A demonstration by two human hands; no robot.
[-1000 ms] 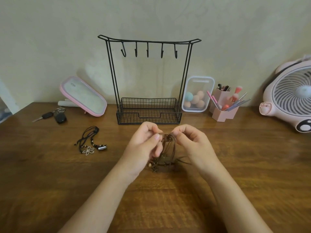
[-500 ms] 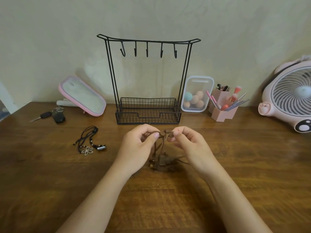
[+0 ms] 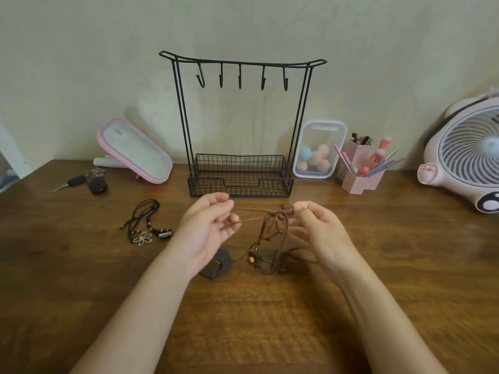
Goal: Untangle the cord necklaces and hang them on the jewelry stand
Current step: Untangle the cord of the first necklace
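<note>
L hand [image 3: 208, 230] & R hand [image 3: 318, 228], fingers curled, pinch the tangled brown cord necklaces [image 3: 274, 216] mid-table, on the near side of the jewelry stand [image 3: 240, 182]. Tip: tease strands apart w/ slack; yanking likely tightens the knot [image 3: 285, 207].

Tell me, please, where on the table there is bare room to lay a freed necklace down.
The widest bare wood lies right of the right hand, before the brush holder and fan. Another patch lies toward the front edge, on the near side of the black necklace. It is crowded around the brown cord tangle and along the wall.
</note>
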